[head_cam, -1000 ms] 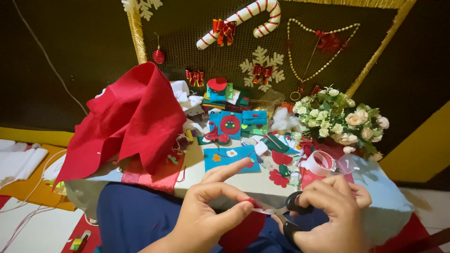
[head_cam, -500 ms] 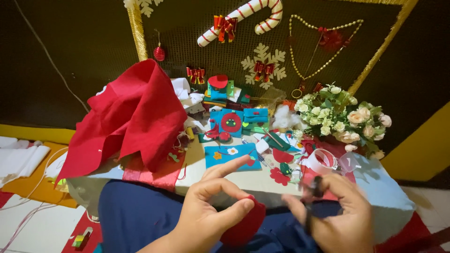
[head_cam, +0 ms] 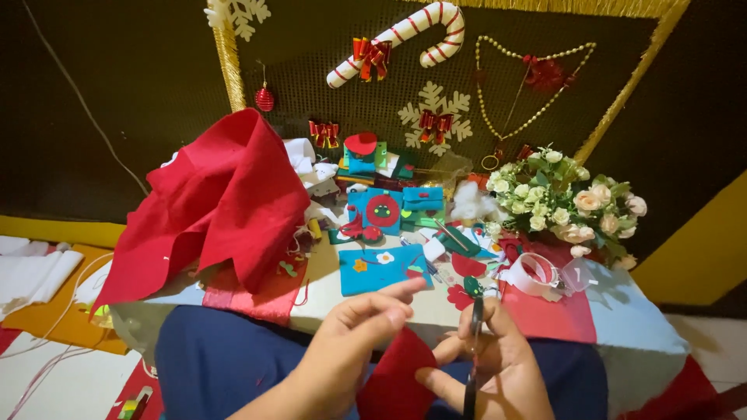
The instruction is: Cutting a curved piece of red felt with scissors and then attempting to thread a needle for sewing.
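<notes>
**A:** At the bottom edge, around 6 o'clock, my left hand [head_cam: 354,350] pinches a small red felt piece [head_cam: 401,381], thumb under, fingers curled over the top, index finger pointing out. My right hand [head_cam: 498,369] is wrapped around black scissors [head_cam: 473,350], blades up toward 12; can't tell how far they're parted.

**B:** Tips for the cut?

**A:** I'd say hold the felt taut and turn it, not the scissors (short snips, thumb well back).

**B:** What's crowding you?

**A:** Blue felt panel [head_cam: 381,268] just past my fingertips at 12, big red cloth [head_cam: 226,202] at 10, flower bouquet [head_cam: 568,198] at 2, white tape roll [head_cam: 533,274] near the scissor tips.
</notes>
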